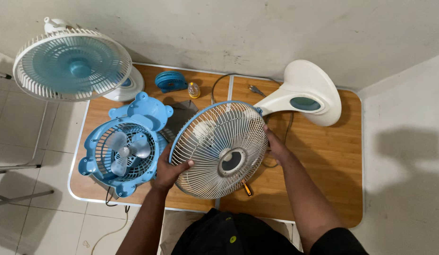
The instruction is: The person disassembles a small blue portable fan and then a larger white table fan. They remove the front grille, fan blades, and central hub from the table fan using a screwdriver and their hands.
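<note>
A low wooden table (323,160) with a warm bamboo grain and a pale metal edge sits pushed into the corner of a scuffed off-white wall (238,33), over glossy white floor tiles (54,222). Near the middle, both hands grip a round white wire-grille fan (221,150) with a thin blue rim and a dark hub, tilted up off the wood. The left hand (170,172) is clamped on the near-left rim, fingers curled over the wire. The right hand (276,145) presses the right rim, though how its fingers close behind the grille I cannot tell. The fan's smooth white plastic base with a blue oval panel (306,97) lies on its side at the far right.

Just left stands a small light-blue plastic fan with bear-ear bumps (122,151), its translucent blades showing. At the far left a larger white-caged fan with blue blades (72,63) stands upright. Far along the wall rest a dark-blue ribbed cover (170,80) and a tiny yellow bottle (194,89).
</note>
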